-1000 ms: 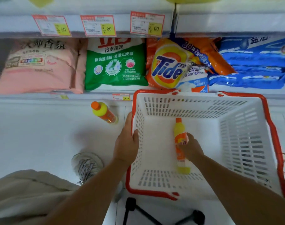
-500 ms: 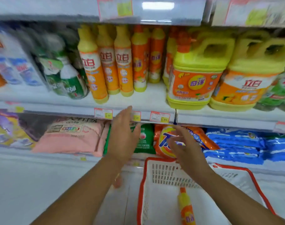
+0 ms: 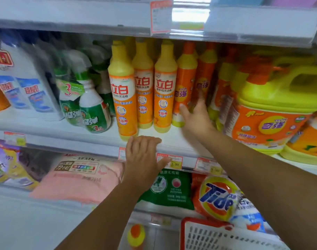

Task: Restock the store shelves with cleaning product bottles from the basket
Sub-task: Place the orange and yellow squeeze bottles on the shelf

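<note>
Two bare hands reach to the middle shelf [image 3: 46, 130]. The left hand [image 3: 143, 156] rests on the shelf's front lip, its fingers laid loosely over the edge and its thumb spread across a price tag [image 3: 172, 162]; it holds nothing. The right hand [image 3: 195, 118] is stretched out flat and empty, forefinger and thumb against the orange-capped bottles [image 3: 185, 83] standing upright in the row, though blur hides the exact contact. Just left of them three yellow-capped bottles [image 3: 122, 91] stand upright side by side, the nearest at the shelf's front edge, close to the left hand's fingers. Green spray bottles [image 3: 92, 109] stand further left and a large yellow jug [image 3: 273, 109] to the right. On the shelf below lie a pink bag [image 3: 78, 177], a green bag [image 3: 170, 188] and a Tide bag [image 3: 217, 197]. At bottom right shows a corner of the white basket [image 3: 208, 235] with its red rim; its inside is out of view. One blurred bottle [image 3: 136, 235] with an orange cap sits on the floor just left of the basket
</note>
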A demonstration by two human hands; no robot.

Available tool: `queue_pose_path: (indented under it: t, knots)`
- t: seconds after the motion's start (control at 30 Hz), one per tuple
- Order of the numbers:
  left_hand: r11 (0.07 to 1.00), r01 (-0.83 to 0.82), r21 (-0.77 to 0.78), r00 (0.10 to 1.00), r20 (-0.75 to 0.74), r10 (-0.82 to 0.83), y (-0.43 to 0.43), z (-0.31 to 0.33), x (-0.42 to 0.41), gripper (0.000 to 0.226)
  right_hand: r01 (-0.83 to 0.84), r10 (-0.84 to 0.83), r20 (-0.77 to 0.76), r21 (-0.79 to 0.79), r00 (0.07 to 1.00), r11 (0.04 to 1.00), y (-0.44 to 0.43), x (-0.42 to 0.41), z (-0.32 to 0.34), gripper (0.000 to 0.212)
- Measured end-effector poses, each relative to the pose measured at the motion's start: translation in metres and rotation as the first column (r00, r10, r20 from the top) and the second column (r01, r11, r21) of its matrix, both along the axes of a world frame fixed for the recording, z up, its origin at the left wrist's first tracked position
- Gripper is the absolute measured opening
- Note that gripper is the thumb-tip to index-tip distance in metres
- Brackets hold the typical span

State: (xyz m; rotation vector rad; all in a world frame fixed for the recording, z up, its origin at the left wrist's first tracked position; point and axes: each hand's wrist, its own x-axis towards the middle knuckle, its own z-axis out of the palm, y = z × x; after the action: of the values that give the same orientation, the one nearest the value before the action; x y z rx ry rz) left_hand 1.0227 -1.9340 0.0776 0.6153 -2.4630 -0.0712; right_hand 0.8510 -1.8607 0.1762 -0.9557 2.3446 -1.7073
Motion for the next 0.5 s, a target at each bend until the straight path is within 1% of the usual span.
queue_pose_path:
  t: [0.1, 0.23, 0.3, 0.37, 0.4, 0.43, 0.47, 0.5]
  knots:
    - [1.000, -0.001, -0.019, 1.000, -0.007, 0.001, 0.000, -0.003, 0.000, 0.062, 0.006, -0.006, 0.008, -0.004, 1.000, 1.000, -0.014, -0.009, -0.002, 0.082]
    - [0.999, 0.010, -0.031, 0.999, -0.050, -0.011, 0.000, -0.003, 0.000, 0.059, 0.025, -0.026, -0.014, -0.015, 1.000, 1.000, -0.017, -0.007, 0.001, 0.062]
    - [1.000, 0.004, -0.019, 0.999, -0.036, -0.004, 0.002, -0.001, 0.000, 0.059, 0.034, -0.033, 0.014, -0.023, 0.999, 0.999, -0.008, 0.000, 0.006, 0.058]
    - [1.000, 0.006, 0.018, 1.000, 0.000, -0.006, 0.004, 0.008, 0.002, 0.060, 0.004, -0.003, 0.045, -0.024, 0.999, 1.000, 0.009, 0.012, 0.015, 0.056]
    - [0.998, 0.008, 0.065, 0.999, 0.042, -0.010, 0.005, 0.014, 0.003, 0.064, -0.019, 0.021, 0.067, -0.029, 0.998, 0.999, 0.019, 0.020, 0.020, 0.055]
    - [0.990, 0.010, 0.142, 0.995, 0.093, -0.024, 0.007, 0.021, 0.005, 0.073, -0.039, 0.042, 0.093, -0.039, 0.995, 0.998, 0.030, 0.030, 0.027, 0.053]
    - [0.971, 0.022, 0.239, 0.989, 0.138, -0.056, 0.009, 0.027, 0.007, 0.085, -0.057, 0.062, 0.118, -0.047, 0.991, 0.997, 0.041, 0.039, 0.034, 0.051]
    - [0.935, 0.045, 0.351, 0.984, 0.144, -0.102, 0.014, 0.037, 0.011, 0.096, -0.082, 0.088, 0.143, -0.049, 0.986, 0.995, 0.054, 0.049, 0.041, 0.050]
